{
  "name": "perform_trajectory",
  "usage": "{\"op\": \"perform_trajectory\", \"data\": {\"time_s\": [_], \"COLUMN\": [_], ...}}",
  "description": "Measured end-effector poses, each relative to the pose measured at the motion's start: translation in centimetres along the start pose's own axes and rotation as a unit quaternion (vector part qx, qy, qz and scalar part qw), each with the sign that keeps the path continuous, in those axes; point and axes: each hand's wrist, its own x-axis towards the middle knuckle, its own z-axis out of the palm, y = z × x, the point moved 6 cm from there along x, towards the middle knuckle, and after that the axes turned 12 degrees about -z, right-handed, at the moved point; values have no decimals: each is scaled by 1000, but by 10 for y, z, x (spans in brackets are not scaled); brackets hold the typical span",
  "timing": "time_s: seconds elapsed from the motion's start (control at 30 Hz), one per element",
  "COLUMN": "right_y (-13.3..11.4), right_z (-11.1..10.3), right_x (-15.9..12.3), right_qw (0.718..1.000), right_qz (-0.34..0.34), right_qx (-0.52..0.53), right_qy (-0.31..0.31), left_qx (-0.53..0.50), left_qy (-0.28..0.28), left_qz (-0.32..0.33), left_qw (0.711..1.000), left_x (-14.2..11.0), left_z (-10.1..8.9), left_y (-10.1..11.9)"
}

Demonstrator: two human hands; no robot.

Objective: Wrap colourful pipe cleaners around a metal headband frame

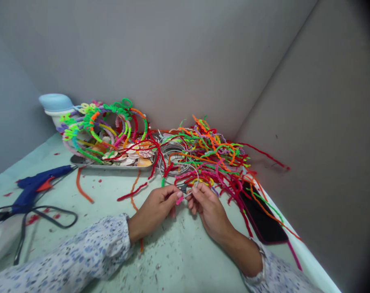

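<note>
Both hands are in view, close together over the table (178, 252), wrists up from the near side, fingers bent inward. The left hand (160, 207) grasps a short pink piece (180, 200) between thumb and forefinger. The right hand (207, 207) pinches a thin pale wire (198, 176) between thumb and fingers. The wire curves up from the fingertips in an open loop and its lower end runs to the pink piece, between the hands. Whether the pink piece is wound round the wire or only laid against it, I cannot tell at this size.

Directly beyond the fingertips is a small dark tool (183, 187), partly hidden. Past it lies a coil (172, 156) of similar wire. Beyond the right hand, a tangled heap of fuzzy stems (217, 142) in red, orange, green and pink spreads toward the wall. To the right of the right hand, a black phone (264, 215) lies flat, several stems crossing it.

Beyond the left hand and to its left, a metal tray (111, 167) holds shells (131, 156), with fuzzy hoops (120, 110) stacked over them. A blue-lidded container (55, 102) is behind. Well left of the left hand, a blue glue gun (35, 185) rests on its side, its dark cord looped nearer the left sleeve.
</note>
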Motion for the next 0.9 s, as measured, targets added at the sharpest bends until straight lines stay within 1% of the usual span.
{"op": "perform_trajectory", "data": {"time_s": [0.27, 0.53, 0.73, 0.9], "right_y": [0, 2, 1, 2], "right_z": [-1, -2, -1, -2], "right_x": [-1, -2, -1, -1], "right_qw": [1000, 1000, 1000, 1000], "right_qz": [-6, 5, 8, 8], "right_qx": [-27, -22, -12, -9], "right_qy": [-12, -10, -10, -9], "left_qx": [-25, -15, 1, 55], "left_qy": [-32, -33, -20, 7], "left_qz": [-15, -17, -14, -7], "left_qw": [999, 999, 1000, 998], "left_x": [3, 4, 4, 2], "left_z": [2, 3, 5, 3], "left_y": [0, -2, -3, 0]}}
